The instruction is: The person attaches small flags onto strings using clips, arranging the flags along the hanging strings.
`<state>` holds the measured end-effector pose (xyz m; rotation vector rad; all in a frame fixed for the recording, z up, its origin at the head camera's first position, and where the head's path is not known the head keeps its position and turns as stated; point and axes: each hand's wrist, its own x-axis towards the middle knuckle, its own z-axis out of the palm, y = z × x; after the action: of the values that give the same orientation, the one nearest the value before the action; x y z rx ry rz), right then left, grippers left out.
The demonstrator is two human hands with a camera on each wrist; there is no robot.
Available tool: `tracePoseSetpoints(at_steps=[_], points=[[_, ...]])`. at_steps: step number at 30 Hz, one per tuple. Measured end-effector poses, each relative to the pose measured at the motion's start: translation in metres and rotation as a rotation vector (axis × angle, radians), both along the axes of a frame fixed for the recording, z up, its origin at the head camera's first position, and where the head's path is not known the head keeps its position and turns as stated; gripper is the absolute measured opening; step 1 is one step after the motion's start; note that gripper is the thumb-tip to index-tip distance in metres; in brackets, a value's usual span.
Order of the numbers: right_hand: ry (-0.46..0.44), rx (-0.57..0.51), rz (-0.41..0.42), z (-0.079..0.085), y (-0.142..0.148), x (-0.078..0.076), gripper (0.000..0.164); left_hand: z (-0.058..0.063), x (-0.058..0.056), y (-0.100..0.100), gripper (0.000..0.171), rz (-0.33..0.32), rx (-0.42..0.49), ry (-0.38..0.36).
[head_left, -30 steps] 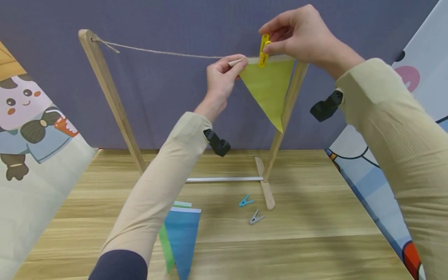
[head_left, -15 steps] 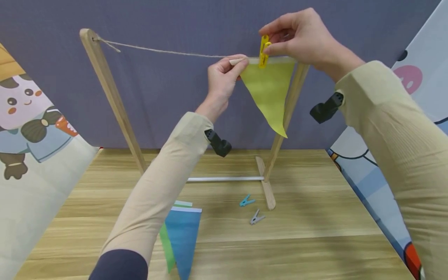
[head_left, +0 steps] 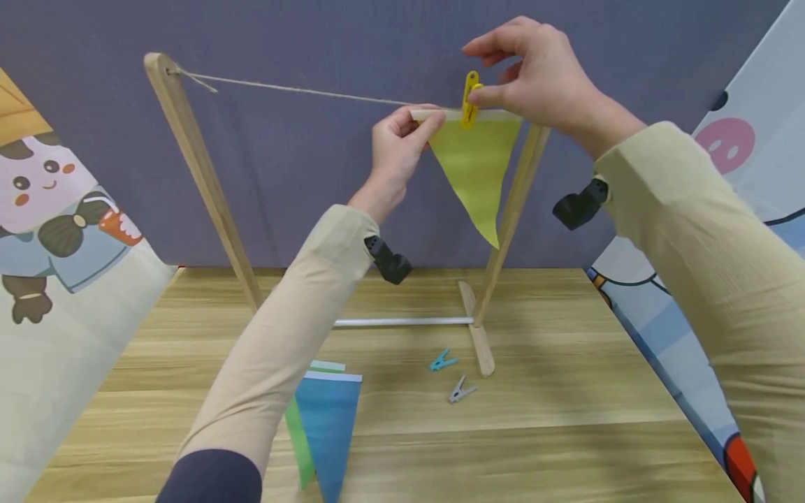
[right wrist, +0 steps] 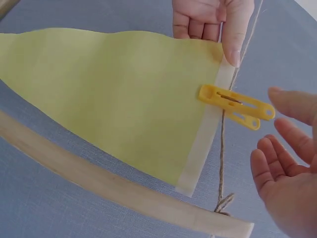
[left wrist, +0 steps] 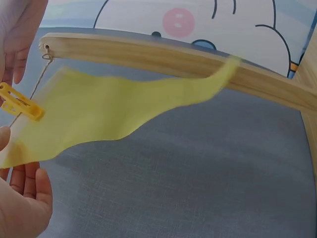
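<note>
My left hand [head_left: 396, 150] pinches the top left corner of a yellow triangular pennant [head_left: 476, 164] between thumb and fingers, close to the twine [head_left: 302, 91]. A yellow clothespin [right wrist: 233, 103] is clamped over the pennant's white top strip and the twine, near the middle of that edge. My right hand [right wrist: 290, 181] is just beside the clothespin handles, thumb and fingers spread apart, holding nothing. The pennant hangs point down beside the right wooden post [head_left: 518, 192]; in the left wrist view its tip is blurred.
The twine runs from the left wooden post [head_left: 198, 154], and a white rod [head_left: 402, 322] joins the stand low down. On the table [head_left: 566, 433] lie a blue clothespin [head_left: 443, 360], a grey clothespin [head_left: 461, 391], a blue pennant [head_left: 330, 426] and a green pennant [head_left: 300, 447].
My right fingers have parted and let go of the yellow clothespin, which stays on the pennant. Pennant and twine have dipped slightly, and the pennant's tip swings.
</note>
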<state>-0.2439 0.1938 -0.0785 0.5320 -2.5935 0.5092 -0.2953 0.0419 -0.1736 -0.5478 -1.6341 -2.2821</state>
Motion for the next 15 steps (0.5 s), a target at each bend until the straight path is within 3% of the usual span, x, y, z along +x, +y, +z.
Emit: tracePoseSetpoints(at_steps=[10, 15], points=[[0.021, -0.033, 0.015, -0.003, 0.008, 0.008, 0.048, -0.006, -0.005, -0.010, 0.027, 0.035, 0.011, -0.014], [0.042, -0.060, 0.034, -0.005, 0.015, 0.014, 0.047, -0.013, -0.008, -0.018, 0.028, 0.046, -0.026, -0.004]])
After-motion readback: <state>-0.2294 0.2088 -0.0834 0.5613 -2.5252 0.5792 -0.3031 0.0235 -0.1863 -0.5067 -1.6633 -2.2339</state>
